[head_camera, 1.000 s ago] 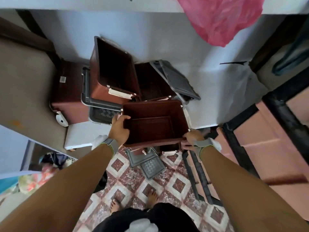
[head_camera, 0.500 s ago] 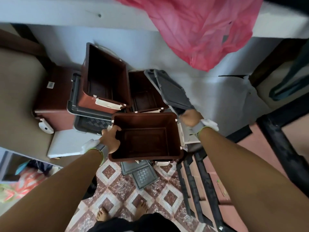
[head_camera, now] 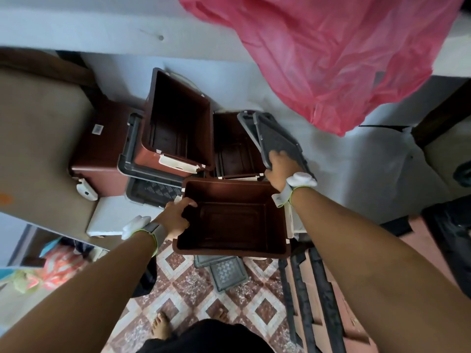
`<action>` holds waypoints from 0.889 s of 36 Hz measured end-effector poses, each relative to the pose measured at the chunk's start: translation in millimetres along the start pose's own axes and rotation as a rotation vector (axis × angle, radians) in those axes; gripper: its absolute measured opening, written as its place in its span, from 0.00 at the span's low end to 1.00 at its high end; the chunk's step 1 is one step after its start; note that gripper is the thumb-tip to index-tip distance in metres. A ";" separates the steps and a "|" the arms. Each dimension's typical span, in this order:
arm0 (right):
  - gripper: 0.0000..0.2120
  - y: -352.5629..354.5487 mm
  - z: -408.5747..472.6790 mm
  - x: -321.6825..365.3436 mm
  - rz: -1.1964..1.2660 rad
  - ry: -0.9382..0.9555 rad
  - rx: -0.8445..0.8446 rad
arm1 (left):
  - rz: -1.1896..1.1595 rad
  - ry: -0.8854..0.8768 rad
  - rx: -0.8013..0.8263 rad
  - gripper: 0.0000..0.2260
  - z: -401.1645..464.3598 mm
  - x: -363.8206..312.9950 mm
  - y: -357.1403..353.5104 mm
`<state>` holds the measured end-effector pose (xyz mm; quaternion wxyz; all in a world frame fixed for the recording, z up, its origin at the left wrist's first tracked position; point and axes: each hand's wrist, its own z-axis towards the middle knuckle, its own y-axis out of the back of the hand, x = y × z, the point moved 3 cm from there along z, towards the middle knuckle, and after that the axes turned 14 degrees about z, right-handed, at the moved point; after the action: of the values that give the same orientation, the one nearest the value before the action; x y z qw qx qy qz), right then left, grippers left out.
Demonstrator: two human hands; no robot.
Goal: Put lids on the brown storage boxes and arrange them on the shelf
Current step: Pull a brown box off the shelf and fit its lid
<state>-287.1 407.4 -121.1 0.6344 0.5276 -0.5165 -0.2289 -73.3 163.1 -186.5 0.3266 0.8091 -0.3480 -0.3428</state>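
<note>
Box held, lid gripped

Open brown box [head_camera: 230,220] is held above the tiled floor [head_camera: 183,289], its left rim clamped by the left hand [head_camera: 175,217]. Just behind its right corner, a grey lid [head_camera: 276,138] is gripped by the right hand [head_camera: 279,169] fingers.

Bare forearms; the left hand [head_camera: 175,215] and right hand [head_camera: 279,167] each have a grey wristband edged in lime green carrying a white pod; bare feet, dark garment below

Left hand [head_camera: 175,216]: grips the left rim of an open brown box [head_camera: 232,220].
Right hand [head_camera: 279,169]: holds the lower edge of a tilted grey lid [head_camera: 276,138].
</note>
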 end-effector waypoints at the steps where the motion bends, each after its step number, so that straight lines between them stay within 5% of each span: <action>1: 0.11 2.4 -1.2 -0.3 -0.030 0.035 -0.006 | -0.026 -0.013 0.001 0.25 -0.2 0.3 0.5; 12: 0.08 34.7 -37.9 32.4 -0.201 0.322 -0.251 | -0.386 -0.031 -0.007 0.14 -19.0 -2.7 -4.0; 19: 0.09 12.4 -87.3 89.0 -0.205 0.493 -0.204 | -0.574 0.108 0.046 0.12 -30.6 -8.9 0.1; 26: 0.11 -19.6 -130.7 138.5 -0.187 0.594 -0.155 | -0.678 0.215 0.132 0.37 -30.8 -4.3 5.0; 32: 0.10 -51.3 -164.2 157.1 -0.195 0.674 -0.192 | -0.779 0.205 0.134 0.36 -30.9 -2.6 3.2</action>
<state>-69.9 329.8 -87.8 0.7908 0.5583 -0.2021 -0.1489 -51.5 172.3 -166.1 0.1519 0.9299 -0.0027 -0.3351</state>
